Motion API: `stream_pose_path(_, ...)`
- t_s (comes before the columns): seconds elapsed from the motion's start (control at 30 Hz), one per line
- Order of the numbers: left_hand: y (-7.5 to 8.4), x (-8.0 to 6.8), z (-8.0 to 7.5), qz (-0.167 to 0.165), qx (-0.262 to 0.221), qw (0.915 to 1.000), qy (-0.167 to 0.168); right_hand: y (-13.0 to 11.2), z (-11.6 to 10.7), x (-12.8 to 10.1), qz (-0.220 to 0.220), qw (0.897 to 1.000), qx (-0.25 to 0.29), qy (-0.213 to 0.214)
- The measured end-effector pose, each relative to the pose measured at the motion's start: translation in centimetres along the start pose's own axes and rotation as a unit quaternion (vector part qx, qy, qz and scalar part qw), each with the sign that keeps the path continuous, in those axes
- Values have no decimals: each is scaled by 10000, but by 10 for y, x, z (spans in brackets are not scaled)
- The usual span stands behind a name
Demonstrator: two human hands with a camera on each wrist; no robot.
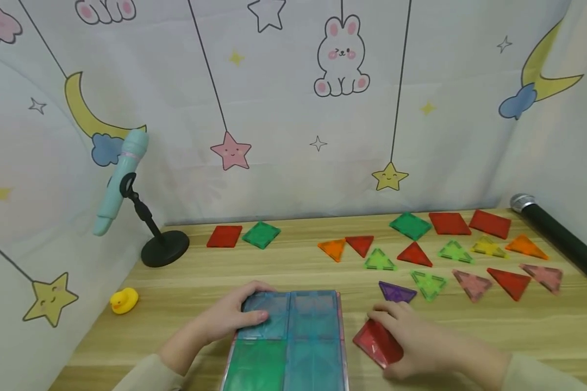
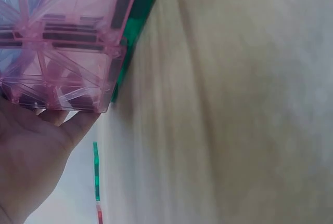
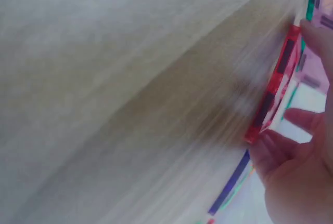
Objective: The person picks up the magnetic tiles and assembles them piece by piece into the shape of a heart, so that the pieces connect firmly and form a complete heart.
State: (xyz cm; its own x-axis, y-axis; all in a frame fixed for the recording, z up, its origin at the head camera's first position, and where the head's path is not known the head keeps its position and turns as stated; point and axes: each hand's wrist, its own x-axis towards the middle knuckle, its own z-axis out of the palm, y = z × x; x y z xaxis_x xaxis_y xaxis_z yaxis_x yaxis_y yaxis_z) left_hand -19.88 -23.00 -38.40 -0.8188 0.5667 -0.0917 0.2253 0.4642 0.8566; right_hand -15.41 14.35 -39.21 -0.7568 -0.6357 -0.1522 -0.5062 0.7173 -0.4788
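A box-like structure of translucent magnetic tiles (image 1: 313,355) stands at the table's front middle, blue and green on top. Its pink side walls (image 2: 73,63) show in the left wrist view. My left hand (image 1: 237,312) grips its far left corner, thumb on the top face and fingers around the back edge. To the right of the structure, my right hand (image 1: 416,336) holds a red square magnetic tile (image 1: 378,345) by its edges, between thumb and fingers. In the right wrist view the red tile (image 3: 273,86) is seen edge-on, low over the wooden table.
Loose triangle tiles (image 1: 429,285) in several colours lie at the right, with a purple one (image 1: 397,292) just beyond my right hand. Square tiles (image 1: 225,237) lie along the back. A black microphone (image 1: 564,239), a teal microphone on a stand (image 1: 165,248) and a yellow duck (image 1: 124,301) flank them.
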Motion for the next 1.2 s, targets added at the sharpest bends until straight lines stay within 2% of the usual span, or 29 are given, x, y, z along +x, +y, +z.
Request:
stream_pose_path(0.13,-2,-1,0,30,-34,10000,-31,-10,-3,1,-11,9998,142,138)
stream_pose_path(0.23,-2,-1,0,29,-33,10000,-47,-23,-2,2,-195,9970,702,267)
stream_pose_path(0.37,1,-2,-1,4,38,10000,-40,-36,3,5,-636,9804,1859,138)
stream_pose_path(0.5,6,-5,-3,24,321,9995,37,-43,8,8,-771,9687,2359,17)
stream_pose_path(0.63,15,-10,-9,188,798,9965,179,-49,10,13,-486,9667,2512,-83)
stream_pose_path(0.7,21,-14,-12,278,1040,9938,291,-53,10,17,-408,9689,2439,-87)
stream_pose_path(0.83,38,-26,-18,407,1598,9857,345,-59,11,33,-562,9752,2138,87)
stream_pose_path(0.9,46,-31,-19,407,1787,9829,204,-61,12,41,-625,9777,1995,202)
stream_pose_path(1.03,59,-39,-18,400,1858,9815,-230,-63,12,61,-738,9749,2071,354)
stream_pose_path(1.1,62,-44,-15,373,1788,9823,-425,-66,10,72,-786,9730,2134,393)
stream_pose_path(1.2,64,-49,-9,456,1945,9777,-642,-71,8,87,-792,9745,2059,412)
